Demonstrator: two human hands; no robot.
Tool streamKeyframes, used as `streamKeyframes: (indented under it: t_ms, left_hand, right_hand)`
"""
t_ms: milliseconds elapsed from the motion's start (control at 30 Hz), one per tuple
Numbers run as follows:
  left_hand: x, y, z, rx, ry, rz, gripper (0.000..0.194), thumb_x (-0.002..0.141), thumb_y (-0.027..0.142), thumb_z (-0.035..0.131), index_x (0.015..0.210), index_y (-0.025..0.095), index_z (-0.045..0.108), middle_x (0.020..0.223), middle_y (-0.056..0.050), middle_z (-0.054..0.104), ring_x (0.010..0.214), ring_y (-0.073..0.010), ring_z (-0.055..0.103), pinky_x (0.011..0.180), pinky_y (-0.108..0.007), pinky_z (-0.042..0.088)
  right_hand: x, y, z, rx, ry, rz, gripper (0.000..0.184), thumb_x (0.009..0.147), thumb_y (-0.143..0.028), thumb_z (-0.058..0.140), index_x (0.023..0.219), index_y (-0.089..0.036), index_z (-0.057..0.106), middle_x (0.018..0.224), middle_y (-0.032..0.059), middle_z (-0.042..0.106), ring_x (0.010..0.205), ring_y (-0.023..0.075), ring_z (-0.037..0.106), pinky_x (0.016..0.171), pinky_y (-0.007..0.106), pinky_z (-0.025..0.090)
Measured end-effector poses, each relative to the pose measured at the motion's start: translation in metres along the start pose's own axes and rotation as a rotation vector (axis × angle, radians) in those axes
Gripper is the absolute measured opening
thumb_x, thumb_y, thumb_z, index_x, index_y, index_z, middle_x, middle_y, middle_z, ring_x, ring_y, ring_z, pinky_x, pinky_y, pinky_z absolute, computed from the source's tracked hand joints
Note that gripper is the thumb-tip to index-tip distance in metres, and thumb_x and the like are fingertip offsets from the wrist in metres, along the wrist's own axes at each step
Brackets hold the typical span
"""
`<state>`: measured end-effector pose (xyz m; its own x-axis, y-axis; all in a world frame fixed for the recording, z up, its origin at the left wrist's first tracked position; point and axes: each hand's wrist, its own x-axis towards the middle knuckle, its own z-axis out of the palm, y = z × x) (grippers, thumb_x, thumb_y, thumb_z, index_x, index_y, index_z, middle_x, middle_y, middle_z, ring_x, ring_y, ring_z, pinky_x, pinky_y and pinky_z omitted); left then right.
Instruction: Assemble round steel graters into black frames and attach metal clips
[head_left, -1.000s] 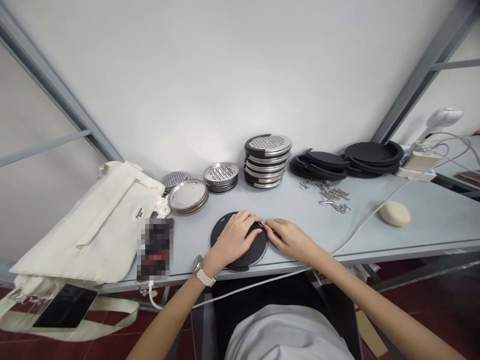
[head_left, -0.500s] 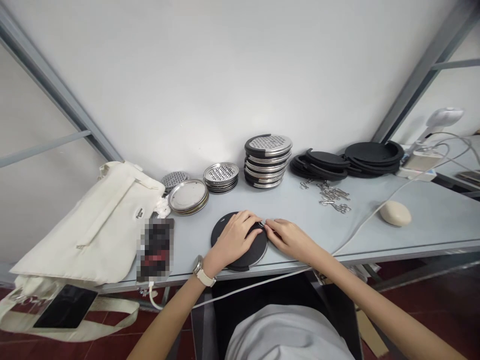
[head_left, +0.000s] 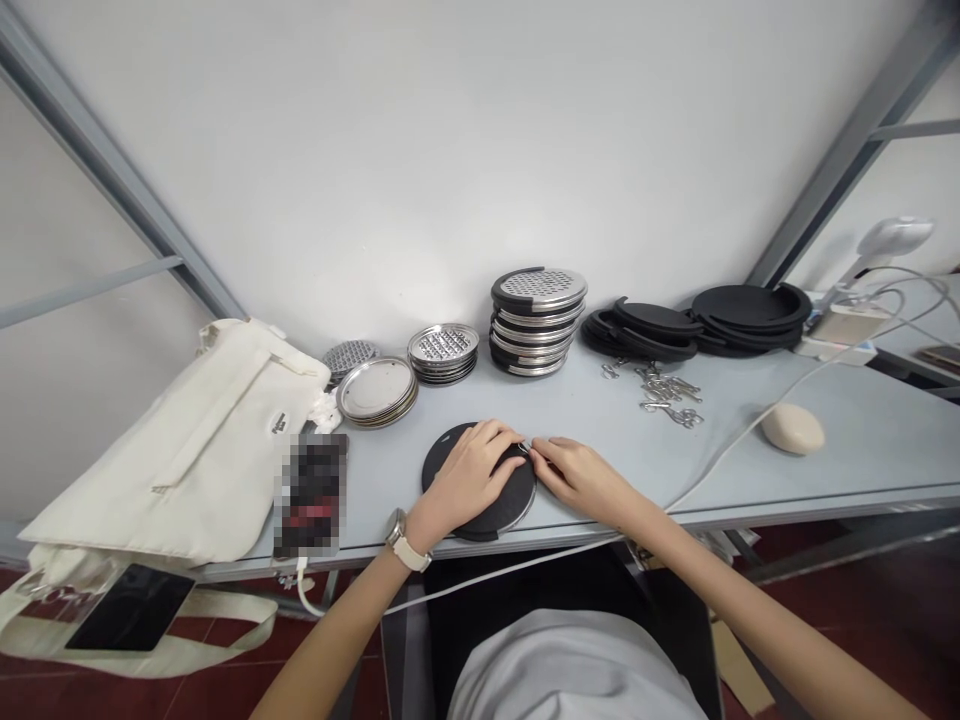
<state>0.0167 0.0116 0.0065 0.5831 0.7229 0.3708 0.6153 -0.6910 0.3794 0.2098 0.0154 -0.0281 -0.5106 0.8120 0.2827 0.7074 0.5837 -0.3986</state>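
Observation:
A round black disc point(head_left: 491, 515) with a thin metal edge on its right side lies flat near the table's front edge. My left hand point(head_left: 472, 475) is laid across it, fingers bent over the top and thumb pointing to the upper right rim. At that rim a small silvery metal clasp point(head_left: 524, 447) shows between the two hands. Thumb and fingers of my right hand point(head_left: 574, 472) are pinched together on the clasp, and they partly hide it. Behind the hands stands a tall stack of metal grater discs in black rims point(head_left: 536, 320).
Bare grater discs point(head_left: 442, 345) and plain metal discs point(head_left: 375, 390) are stacked left of centre. Black covers point(head_left: 637, 330) and loose metal clasps point(head_left: 671, 388) lie to the right. A white cable point(head_left: 720, 460) crosses the table near a beige rounded object point(head_left: 793, 428). A white bag point(head_left: 172, 450) fills the left.
Both hands keep their places on the disc and clasp. The view has shifted very slightly; nothing else has visibly moved.

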Motion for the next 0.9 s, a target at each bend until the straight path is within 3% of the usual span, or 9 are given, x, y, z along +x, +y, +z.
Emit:
streamKeyframes:
  t_ms: [900]
  left_hand:
    - [-0.0006,0.0015,-0.0024,0.007,-0.012,0.002,0.021,0.094,0.024,0.045,0.112,0.021,0.055,0.104,-0.005,0.058,0.1,-0.019,0.053,0.09,-0.036,0.042]
  right_hand:
    - [0.0,-0.0013,-0.0003,0.013,-0.007,-0.002,0.024,0.096,-0.023,0.033,0.086,-0.018,0.054,0.074,0.0046,0.061,0.067,0.0162,0.057,0.065,0.026,0.039]
